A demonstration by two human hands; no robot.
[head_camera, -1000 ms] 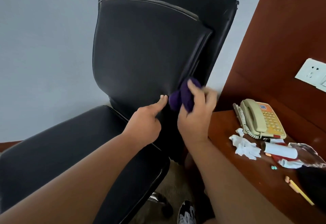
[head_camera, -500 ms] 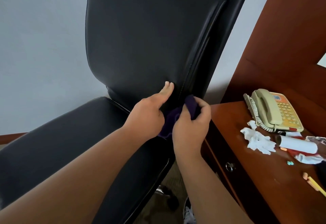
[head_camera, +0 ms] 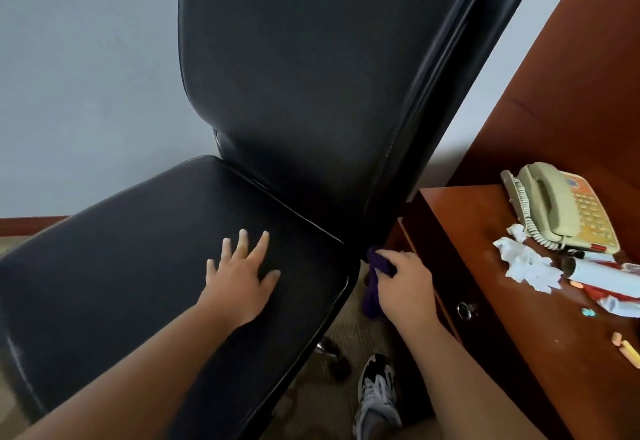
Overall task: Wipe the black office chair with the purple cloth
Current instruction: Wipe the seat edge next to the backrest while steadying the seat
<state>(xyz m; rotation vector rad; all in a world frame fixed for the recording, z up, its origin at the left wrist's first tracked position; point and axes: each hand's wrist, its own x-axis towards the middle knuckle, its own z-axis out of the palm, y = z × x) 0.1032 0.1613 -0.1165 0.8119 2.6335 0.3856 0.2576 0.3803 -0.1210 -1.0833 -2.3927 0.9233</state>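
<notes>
Head view. Chair (head_camera: 311, 100) fills the frame, backrest tilted up to the right, seat (head_camera: 138, 266) low on the left. Left hand (head_camera: 242, 277) lies flat on the seat, fingers spread and open, holding nothing; it reads as a brace. Right hand (head_camera: 403, 282) sits at the rear right corner of the seat, where seat meets backrest, fingers curled closed around the cloth (head_camera: 375, 283). The cloth is bunched in the grip, top end touching the chair edge, a tail hanging below the hand toward the floor. Desk (head_camera: 519, 353) stands just beside on the right, with a phone (head_camera: 561, 207) and crumpled tissue (head_camera: 526, 263) on it.

Step in hand, as judged: wiping the side edge at the seat/back junction.
To do it well:
- keep the left palm pressing down so the chair does not swivel or roll;
- gather the loose tail so more cloth meets the surface;
- run along the seam, not across;
- mind the narrow gap to the desk.
</notes>
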